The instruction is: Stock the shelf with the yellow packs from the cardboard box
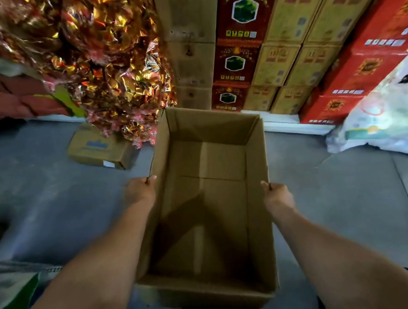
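An open brown cardboard box (217,127) fills the middle of the view, held above the grey floor. Its inside is bare cardboard with nothing in it. My left hand (139,191) grips the box's left wall at its top edge, fingers curled over the rim. On the opposite wall, my right hand (277,198) grips the top edge the same way. No yellow packs show in the box.
Stacked red, tan and brown cartons (284,41) line the wall ahead. Shiny gold and red foil bags (98,59) hang at upper left. A small closed carton (99,149) lies on the floor to the left. A white plastic sack (389,121) sits at right.
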Tool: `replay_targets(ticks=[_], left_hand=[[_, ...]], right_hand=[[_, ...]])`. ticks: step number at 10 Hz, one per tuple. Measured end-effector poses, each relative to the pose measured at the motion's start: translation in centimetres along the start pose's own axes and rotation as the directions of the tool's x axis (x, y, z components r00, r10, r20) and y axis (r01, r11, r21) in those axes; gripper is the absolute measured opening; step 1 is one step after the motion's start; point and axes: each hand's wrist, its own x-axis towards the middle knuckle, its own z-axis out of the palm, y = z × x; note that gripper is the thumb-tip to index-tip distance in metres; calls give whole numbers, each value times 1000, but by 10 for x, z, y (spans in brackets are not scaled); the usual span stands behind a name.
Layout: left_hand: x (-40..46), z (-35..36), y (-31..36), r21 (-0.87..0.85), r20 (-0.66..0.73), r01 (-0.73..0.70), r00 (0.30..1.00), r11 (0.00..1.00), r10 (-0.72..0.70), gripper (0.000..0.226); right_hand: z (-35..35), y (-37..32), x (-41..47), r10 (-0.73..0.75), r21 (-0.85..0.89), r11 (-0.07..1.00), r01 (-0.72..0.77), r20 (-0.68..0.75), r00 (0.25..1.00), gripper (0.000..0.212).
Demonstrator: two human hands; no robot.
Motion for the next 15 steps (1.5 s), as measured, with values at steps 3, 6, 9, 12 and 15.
replay_targets(ticks=[3,6,9,12,15], left_hand=[[88,35,17,187,77,-77,995,979,63,45],[144,69,11,183,253,-37,967,983,-11,49],[144,79,13,136,517,181,826,974,-226,83],[131,54,36,-7,492,260,842,966,-223,81],[98,43,47,-172,480,316,854,933,-201,81]], right_hand=[[48,-27,51,132,2,991,-132,19,991,40],[96,-40,88,208,-6,978,-209,127,970,41],[115,-55,94,333,-21,939,-344,310,890,52],[102,-74,90,284,-77,959,-273,286,915,42],[79,-112,82,131,-89,990,-108,322,938,31]])
